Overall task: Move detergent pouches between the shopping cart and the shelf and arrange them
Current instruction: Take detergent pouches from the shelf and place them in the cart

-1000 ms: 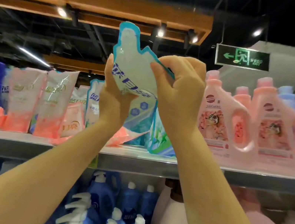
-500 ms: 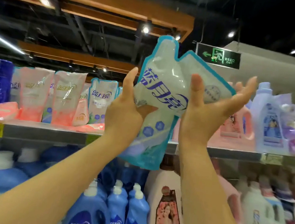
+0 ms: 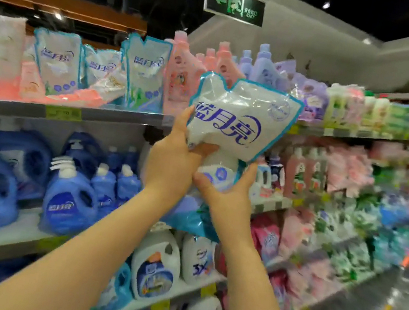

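In front of the shelves, level with the front edge of the top shelf [image 3: 112, 117], both hands hold one detergent pouch [image 3: 239, 117] up in the air, clear of the shelf. The left hand [image 3: 170, 168] grips its left side at the waist, thumb pointing up along the edge and fingers curled round behind. The right hand [image 3: 228, 202] grips the lower part from beneath, thumb pressed across the front. The pouch is white with a blue border and dark blue lettering. Its top leans to the right, and its teal bottom hangs down behind the wrists.

On the top shelf to the left, blue-edged pouches [image 3: 144, 71] stand upright, with pink pouches [image 3: 0, 58] leaning and lying beside them. Pink bottles [image 3: 180, 80] stand just behind the held pouch. The shelf below carries blue bottles [image 3: 68, 202], and white jugs [image 3: 156, 263] sit lower still. A green exit sign [image 3: 234, 3] hangs overhead. The aisle to the right is blurred.
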The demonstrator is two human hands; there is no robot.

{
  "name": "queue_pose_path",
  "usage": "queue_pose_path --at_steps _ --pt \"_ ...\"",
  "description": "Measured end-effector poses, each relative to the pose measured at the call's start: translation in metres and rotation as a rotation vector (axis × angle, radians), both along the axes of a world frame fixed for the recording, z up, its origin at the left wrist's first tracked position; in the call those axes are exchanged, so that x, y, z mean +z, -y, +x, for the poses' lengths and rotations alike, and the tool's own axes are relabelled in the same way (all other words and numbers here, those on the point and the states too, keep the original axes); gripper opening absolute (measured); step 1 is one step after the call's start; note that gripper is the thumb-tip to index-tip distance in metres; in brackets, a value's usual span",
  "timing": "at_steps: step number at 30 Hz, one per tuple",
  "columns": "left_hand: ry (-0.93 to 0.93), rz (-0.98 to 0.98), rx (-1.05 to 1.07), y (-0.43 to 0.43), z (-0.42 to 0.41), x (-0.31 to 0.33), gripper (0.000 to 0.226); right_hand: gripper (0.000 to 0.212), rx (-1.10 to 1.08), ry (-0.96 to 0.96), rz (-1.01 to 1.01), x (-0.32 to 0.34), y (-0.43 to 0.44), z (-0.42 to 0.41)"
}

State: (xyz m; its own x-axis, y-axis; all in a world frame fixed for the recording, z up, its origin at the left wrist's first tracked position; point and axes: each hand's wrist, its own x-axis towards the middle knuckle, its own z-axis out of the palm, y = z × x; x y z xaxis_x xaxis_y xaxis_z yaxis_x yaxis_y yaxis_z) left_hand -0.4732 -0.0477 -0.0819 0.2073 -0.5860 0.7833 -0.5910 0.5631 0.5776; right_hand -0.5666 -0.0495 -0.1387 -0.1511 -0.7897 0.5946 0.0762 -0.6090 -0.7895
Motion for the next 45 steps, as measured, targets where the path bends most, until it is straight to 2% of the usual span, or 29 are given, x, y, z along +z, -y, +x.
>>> queue_pose_path --at_steps 4,7,13,18,24,29,31,34,37,41,43,45 --pt "-0.158 0.097 -0.221 -0.042 -0.084 -0.036 0.066 0.13 -0.07 -0.089 0.087 -0.027 -0.069 -0.094" --pt "-0.166 0.231 -0.368 -0.073 -0.153 -0.071 0.067 0.124 -0.191 -0.11 0.136 -0.055 -0.118 -0.165" --pt "-0.039 0.52 -0.59 -0.118 -0.269 -0.133 0.075 0.112 -0.324 -0.094 0.317 -0.108 -0.201 -0.279" --pt "0.105 0.746 -0.708 -0.124 -0.34 -0.202 0.087 0.109 -0.419 0.028 0.493 -0.178 -0.226 -0.334" --pt "0.353 1.027 -0.818 -0.102 -0.397 -0.312 0.111 0.102 -0.496 0.256 0.725 -0.292 -0.217 -0.358" --pt "0.575 1.224 -0.79 -0.087 -0.409 -0.405 0.101 0.108 -0.468 0.467 0.997 -0.377 -0.199 -0.354" --pt "0.64 1.292 -0.776 -0.081 -0.411 -0.441 0.104 0.109 -0.456 0.566 1.095 -0.406 -0.191 -0.35" --pt "0.741 1.401 -0.757 -0.079 -0.408 -0.489 0.109 0.098 -0.463 0.661 1.163 -0.449 -0.185 -0.343" --pt "0.775 1.474 -0.718 -0.086 -0.401 -0.527 0.109 0.079 -0.514 0.678 1.27 -0.486 -0.185 -0.338" --pt "0.811 1.62 -0.667 -0.098 -0.382 -0.573 0.112 0.073 -0.465 0.726 1.489 -0.525 -0.193 -0.326" --pt "0.952 1.67 -0.682 -0.105 -0.371 -0.587 0.115 0.073 -0.395 0.638 1.658 -0.541 -0.2 -0.315" --pt "1.145 1.631 -0.743 -0.111 -0.364 -0.595 0.113 0.095 -0.343 0.435 1.809 -0.553 -0.205 -0.307"
